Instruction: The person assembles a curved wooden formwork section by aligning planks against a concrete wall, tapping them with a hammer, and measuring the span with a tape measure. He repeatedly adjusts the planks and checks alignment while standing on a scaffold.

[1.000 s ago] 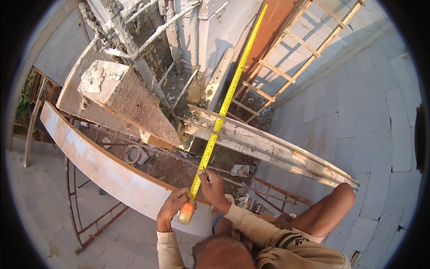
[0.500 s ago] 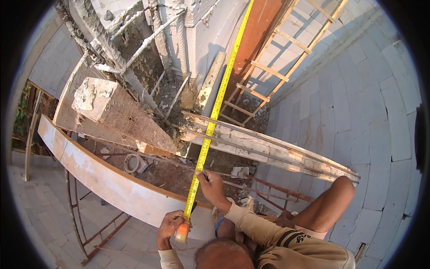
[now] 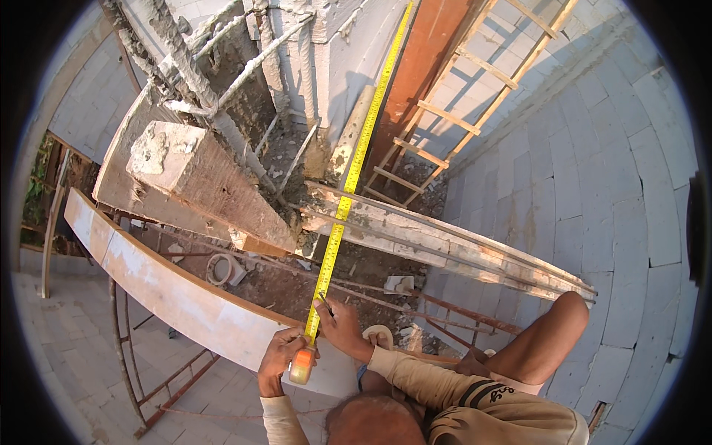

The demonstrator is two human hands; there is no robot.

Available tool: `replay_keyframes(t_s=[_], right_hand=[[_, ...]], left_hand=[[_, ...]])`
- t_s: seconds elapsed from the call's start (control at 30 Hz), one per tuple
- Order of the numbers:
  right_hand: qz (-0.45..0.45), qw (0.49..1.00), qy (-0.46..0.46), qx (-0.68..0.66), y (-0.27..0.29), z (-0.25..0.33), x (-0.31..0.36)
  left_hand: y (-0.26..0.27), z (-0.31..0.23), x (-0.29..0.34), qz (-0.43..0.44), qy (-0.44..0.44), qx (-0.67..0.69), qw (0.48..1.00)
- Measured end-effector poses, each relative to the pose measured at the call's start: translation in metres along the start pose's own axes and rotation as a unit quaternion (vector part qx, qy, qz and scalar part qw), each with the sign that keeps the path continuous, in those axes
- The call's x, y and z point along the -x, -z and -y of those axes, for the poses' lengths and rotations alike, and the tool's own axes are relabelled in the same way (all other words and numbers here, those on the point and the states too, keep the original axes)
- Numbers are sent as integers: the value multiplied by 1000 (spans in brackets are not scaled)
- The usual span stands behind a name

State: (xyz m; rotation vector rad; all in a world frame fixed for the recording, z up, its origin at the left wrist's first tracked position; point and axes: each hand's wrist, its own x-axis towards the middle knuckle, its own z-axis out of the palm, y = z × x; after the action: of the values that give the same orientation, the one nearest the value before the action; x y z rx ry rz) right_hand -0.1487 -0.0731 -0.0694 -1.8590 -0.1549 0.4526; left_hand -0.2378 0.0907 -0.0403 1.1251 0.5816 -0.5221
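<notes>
My left hand (image 3: 279, 357) is closed around the orange and yellowish case of a tape measure (image 3: 302, 366), over the near curved board. From the case, its yellow blade (image 3: 341, 211) runs away from me, crosses the wooden beam form (image 3: 437, 248) with thin rods along it, and reaches the top edge beside a reddish-brown post. My right hand (image 3: 343, 328) is beside the blade, just beyond the left one. Its fingers pinch a thin dark pencil-like stick (image 3: 325, 302) against the blade's right edge; its exact kind is too small to tell.
A long curved board (image 3: 174, 293) sweeps across the left. Beyond it stand a rough wooden box form (image 3: 215, 189) and mortar-crusted steel bars (image 3: 185, 67). A wooden ladder (image 3: 463, 122) leans at the back right. Rusty scaffold tubes (image 3: 475, 320) lie below; my bent leg (image 3: 538, 337) is at right.
Both hands have shifted slightly away from each other's earlier places: the right moved left and nearer me along the blade, the left rose a little with the case. The blade swung slightly left.
</notes>
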Motion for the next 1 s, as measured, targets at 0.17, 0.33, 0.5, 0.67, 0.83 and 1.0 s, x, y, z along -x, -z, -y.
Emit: replay_keyframes(t_s=[0.17,0.33,0.5,0.67,0.83,1.0], right_hand=[[-36,999,21,-32,-2,-1,-14],[-58,996,60,2,5,-2,-45],[-66,996,59,8,10,2,-64],[-68,996,47,-27,7,6,-75],[-62,993,65,-71,9,11,-82],[-47,995,30,-88,24,-5,-72]], left_hand=[[-1,-4,-12,-14,0,-16,1000],[-2,-17,-37,-27,-6,-24,999],[5,-22,-56,-10,-29,-19,999],[12,-30,-66,-20,-59,-40,997],[11,-49,-66,-19,-36,-35,999],[8,-63,-70,-3,-28,-28,999]])
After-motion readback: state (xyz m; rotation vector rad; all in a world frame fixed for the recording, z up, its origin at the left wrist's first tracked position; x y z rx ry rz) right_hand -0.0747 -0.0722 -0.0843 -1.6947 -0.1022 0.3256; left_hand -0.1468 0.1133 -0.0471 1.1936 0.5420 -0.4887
